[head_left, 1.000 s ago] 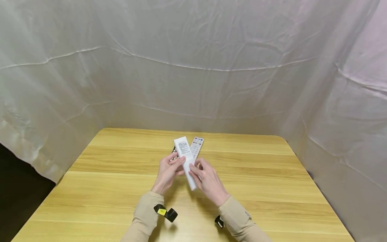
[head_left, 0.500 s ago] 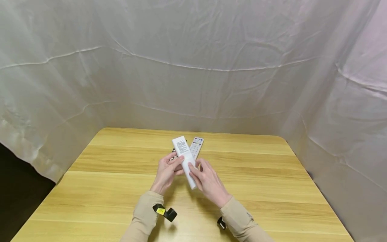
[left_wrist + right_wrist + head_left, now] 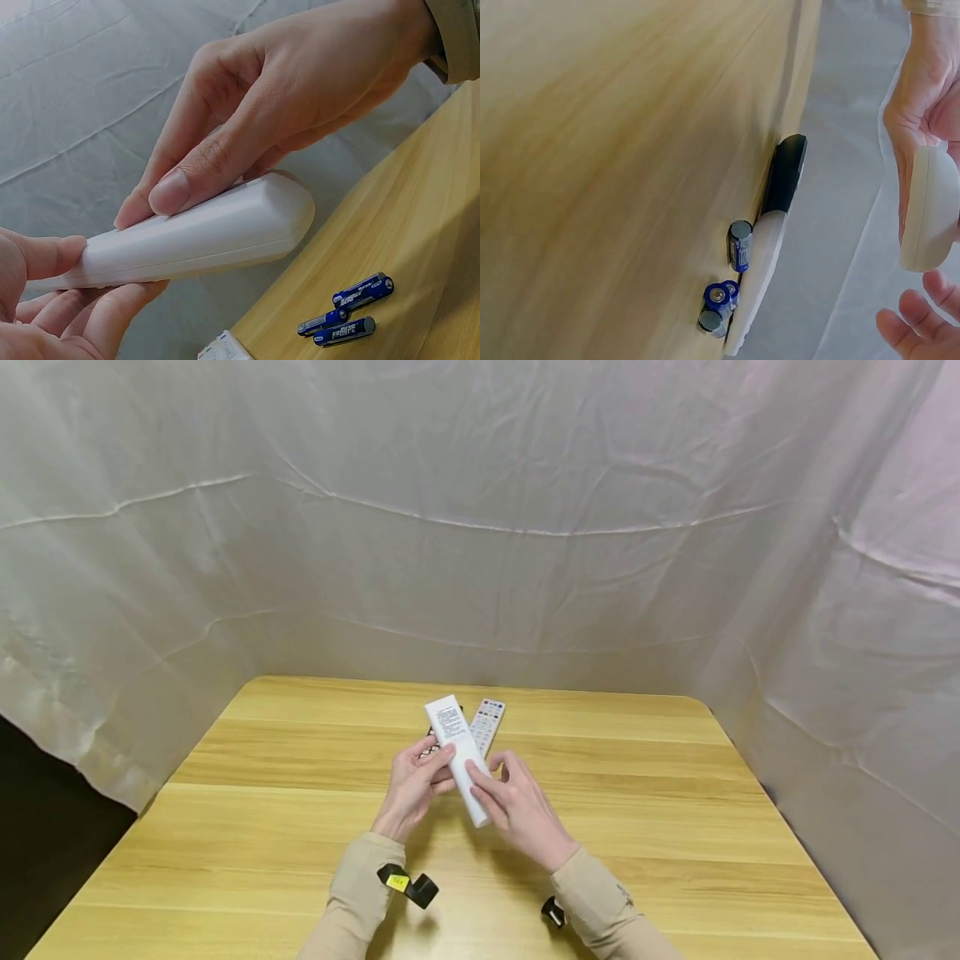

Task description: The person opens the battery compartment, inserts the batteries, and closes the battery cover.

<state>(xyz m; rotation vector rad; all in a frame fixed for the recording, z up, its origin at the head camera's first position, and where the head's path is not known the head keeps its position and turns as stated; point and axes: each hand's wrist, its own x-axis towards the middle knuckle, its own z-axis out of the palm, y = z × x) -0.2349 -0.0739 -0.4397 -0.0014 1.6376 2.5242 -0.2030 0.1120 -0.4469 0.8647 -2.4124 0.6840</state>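
Observation:
A white remote control (image 3: 459,752) lies back side up between my hands, above the table, with printed text on its far half. My left hand (image 3: 412,781) grips it by its left side, thumb on top and fingers beneath, as the left wrist view shows. The thumb and index fingertip of my right hand (image 3: 517,806) press on the near half of its back. In the right wrist view the right hand's other fingers (image 3: 919,315) sit apart from the remote. Its button side is turned down, out of sight.
A white remote with coloured buttons (image 3: 487,720) and a partly covered dark remote (image 3: 431,748) lie behind the hands. Several blue batteries (image 3: 363,291) rest on the table beside them. The wooden table (image 3: 637,802) is enclosed by pale cloth (image 3: 480,568).
The held remote's far end has shifted slightly left, and its near end has come up a little. Both hands keep their places on it; the right forearm has moved slightly right.

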